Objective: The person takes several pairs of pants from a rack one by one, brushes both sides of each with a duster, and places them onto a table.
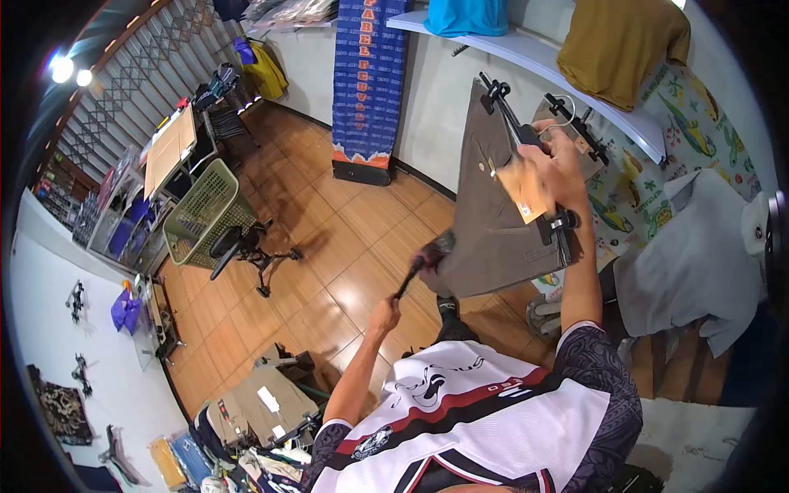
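Note:
My right hand (561, 167) is closed on a black clip hanger (514, 115) at the upper right. From its clips hang grey-brown trousers (501, 222), held up sideways before me. An orange paper tag (524, 191) dangles by my fingers, partly blurred. Behind that hand is another hanger (585, 135) with a similar garment. My left hand (383, 317) grips the black handle of a duster (434, 253), whose dark, fuzzy head is smeared by motion and overlaps the trousers' lower left edge in this view.
A green plastic basket (205, 215) stands at the left beside a black wheeled base (267, 259). A blue banner (368, 90) leans at the wall. Shirts sit on a white shelf (534, 53). Beige garments (259, 403) are at lower left; a grey garment (690, 263) hangs at right.

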